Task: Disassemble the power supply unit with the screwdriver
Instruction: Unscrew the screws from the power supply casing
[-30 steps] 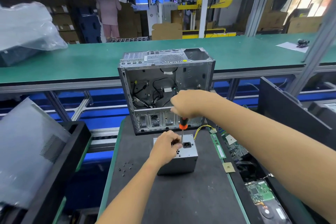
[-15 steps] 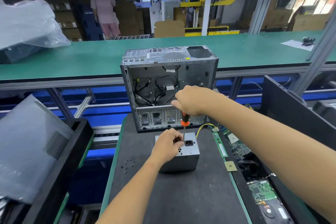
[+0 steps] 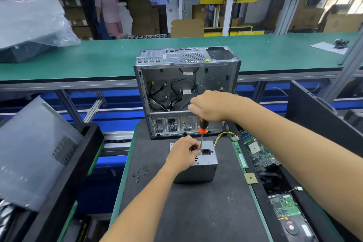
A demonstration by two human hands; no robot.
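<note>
The power supply unit (image 3: 196, 169) stands on the dark mat (image 3: 196, 212) just near of the open computer case (image 3: 186, 92), socket face up, its left part hidden under the left hand (image 3: 183, 154). That hand is curled over the top face, fingers pinched around the shaft of the screwdriver (image 3: 202, 133); the tip is hidden behind them, so it seems to sit on a screw. The right hand (image 3: 211, 106) is closed around the handle's top, only the orange-and-black lower end showing. Yellow wires (image 3: 224, 136) lead off right. Small screws (image 3: 140, 173) lie left on the mat; circuit boards (image 3: 261, 155) lie right, partly cut off.
</note>
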